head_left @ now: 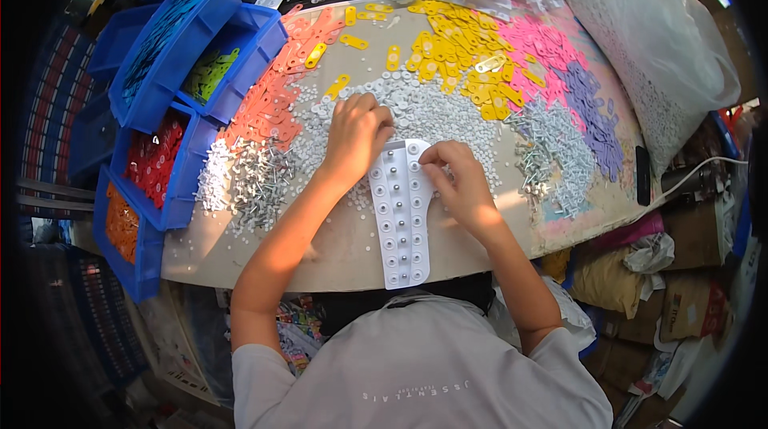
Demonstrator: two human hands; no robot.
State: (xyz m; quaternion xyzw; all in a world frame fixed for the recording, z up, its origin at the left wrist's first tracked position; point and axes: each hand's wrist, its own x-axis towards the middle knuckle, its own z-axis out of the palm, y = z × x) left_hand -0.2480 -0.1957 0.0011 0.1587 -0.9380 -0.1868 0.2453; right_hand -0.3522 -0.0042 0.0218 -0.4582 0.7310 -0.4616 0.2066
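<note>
A long white plastic tray (403, 241) lies at the table's near edge, pointing toward me. Small white rings sit in its two side rows, and round metal pieces run down its middle groove. My left hand (358, 137) is at the tray's far left corner, over a spread of small white washers (472, 131). Its fingers are curled together, and what they hold is hidden. My right hand (462, 185) is beside the upper right row, thumb and forefinger pinched close to a ring there. Anything between those fingertips is too small to make out.
Yellow strips (448, 49), pink strips (540, 45), purple strips (590, 109) and coral strips (268, 101) ring the washers. Screws lie in a right heap (560, 161) and a left heap (260, 177). Blue bins (172, 205) stack at left; a full plastic bag (656, 45) stands right.
</note>
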